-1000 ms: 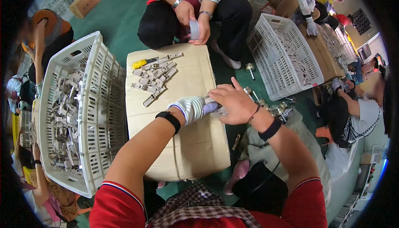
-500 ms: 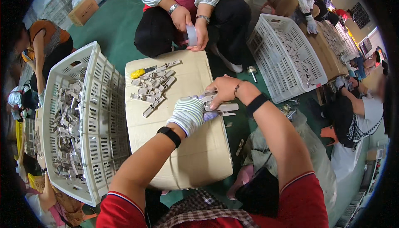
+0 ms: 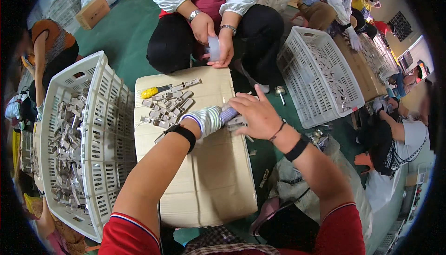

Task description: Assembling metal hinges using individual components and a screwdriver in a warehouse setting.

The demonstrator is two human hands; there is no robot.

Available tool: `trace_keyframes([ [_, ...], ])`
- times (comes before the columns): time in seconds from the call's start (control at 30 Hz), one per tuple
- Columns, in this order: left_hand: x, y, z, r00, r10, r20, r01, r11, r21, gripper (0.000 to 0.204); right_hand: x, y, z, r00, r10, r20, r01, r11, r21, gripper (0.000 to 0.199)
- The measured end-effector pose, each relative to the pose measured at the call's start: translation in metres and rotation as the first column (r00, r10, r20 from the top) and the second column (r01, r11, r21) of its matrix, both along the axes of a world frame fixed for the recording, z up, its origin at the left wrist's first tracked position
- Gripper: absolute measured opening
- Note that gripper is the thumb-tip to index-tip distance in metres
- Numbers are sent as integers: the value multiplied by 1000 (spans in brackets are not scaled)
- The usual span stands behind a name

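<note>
We see our left hand (image 3: 207, 120), gloved in a striped white-and-grey knit work glove, closed around a small grey metal part (image 3: 236, 121) over the right edge of the beige cardboard box (image 3: 209, 180) that serves as a worktop. Our bare right hand (image 3: 256, 114) lies directly to the right of it, fingers curled loosely over the same part and touching it, so both hands meet on the piece; how firmly the right fingers press we cannot tell, since the back of the hand hides them. The part pokes out of the glove toward the right hand, its long axis running roughly left to right, level with the box top. The relation that counts lies the other way: the loose pile of flat grey metal clips (image 3: 167, 108) sits on the box up and to the left of the gloved hand, near it and well apart from the right hand, so the left hand is the nearer one. The clips mostly lie slantwise, pointing from lower left to upper right. A yellow-handled screwdriver (image 3: 155, 91) rests just beyond the pile. To our left stands a white slotted plastic basket (image 3: 107, 129) full of similar metal pieces. Across the box, another person's hands (image 3: 213, 39) hold a small pale object.
</note>
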State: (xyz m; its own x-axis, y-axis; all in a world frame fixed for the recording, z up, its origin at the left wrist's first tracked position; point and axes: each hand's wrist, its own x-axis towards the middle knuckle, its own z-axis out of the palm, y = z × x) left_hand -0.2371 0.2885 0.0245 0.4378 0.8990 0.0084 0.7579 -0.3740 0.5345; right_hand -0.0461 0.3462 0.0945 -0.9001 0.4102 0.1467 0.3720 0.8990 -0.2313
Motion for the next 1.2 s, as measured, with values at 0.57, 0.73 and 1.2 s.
trace_keyframes([
  [0.57,12,5,47,932,355,-70,-349,933,89,39,-58,99,12,894,89,439,257,700,-666,58],
  [0.73,-1,24,50,927,351,-136,-359,933,-41,48,-51,120,-14,985,54,161,42,843,-536,51],
  [1.2,-34,73,15,973,226,46,-230,949,214,40,-44,84,-16,1000,22,0,-21,982,188,74],
])
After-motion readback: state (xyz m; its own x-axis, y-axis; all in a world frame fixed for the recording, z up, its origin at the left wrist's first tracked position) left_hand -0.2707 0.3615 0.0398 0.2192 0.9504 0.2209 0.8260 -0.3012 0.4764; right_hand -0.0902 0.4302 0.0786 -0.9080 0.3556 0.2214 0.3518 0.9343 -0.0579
